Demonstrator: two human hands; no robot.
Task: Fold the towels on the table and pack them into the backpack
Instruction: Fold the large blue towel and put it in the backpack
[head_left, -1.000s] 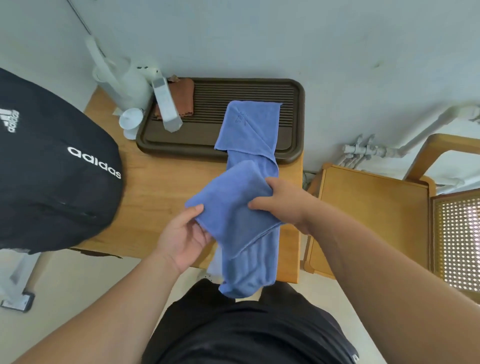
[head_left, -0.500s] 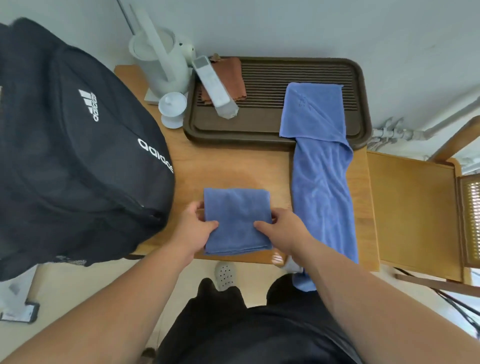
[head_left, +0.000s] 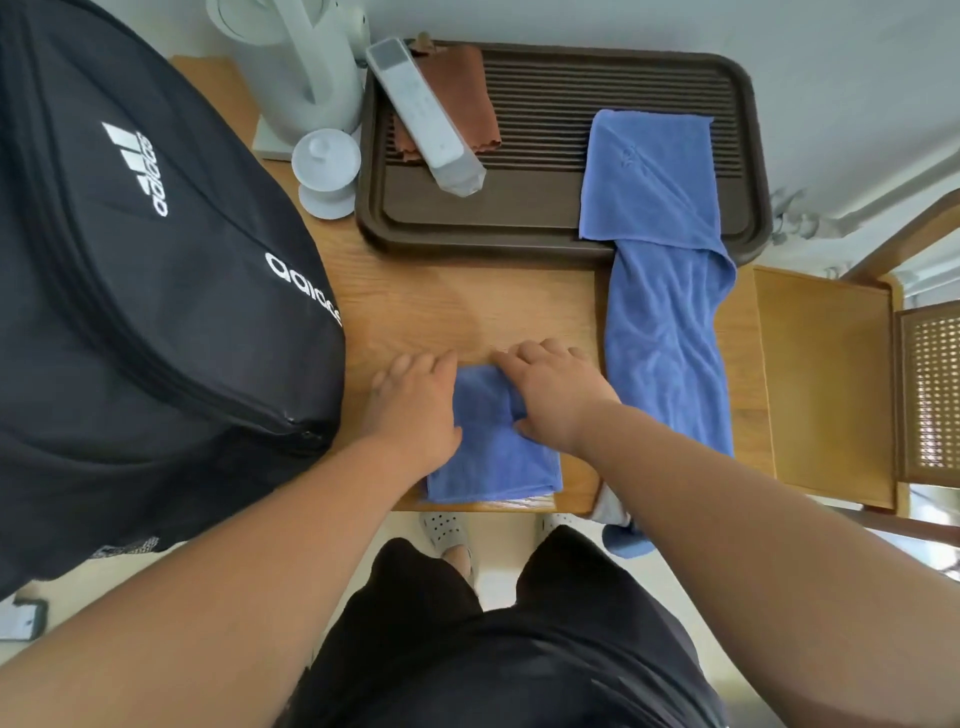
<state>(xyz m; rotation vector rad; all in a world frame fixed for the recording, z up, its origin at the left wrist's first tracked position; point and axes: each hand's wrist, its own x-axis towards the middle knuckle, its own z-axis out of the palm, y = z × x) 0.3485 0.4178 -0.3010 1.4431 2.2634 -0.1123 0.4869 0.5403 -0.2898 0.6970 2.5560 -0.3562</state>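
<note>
Blue folded towel (head_left: 493, 462): small thick square of soft pile, lying flat at the near edge of the wooden table (head_left: 467, 306), lower centre of the frame.
Left hand (head_left: 415, 400): flat on the square's left edge, fingers straight and close together, the tips reaching onto the wood.
Right hand (head_left: 556, 395): presses the upper right corner, fingers a little bent and side by side, thumb on the cloth.
Step in hand: I judge it is pressing the fold flat; this towel looks ready for packing.
Next move: lift the square without letting it open, and find the backpack's opening, which is not visible.
Backpack (head_left: 156, 312): black smooth fabric, bulky, at the left, just beside the hands.
Long towel (head_left: 665, 338): same blue pile, limp and not yet folded, running from the tray (head_left: 467, 247) to over the near edge, at the right.
Tray: dark brown, ribbed, with rounded corners.
</note>
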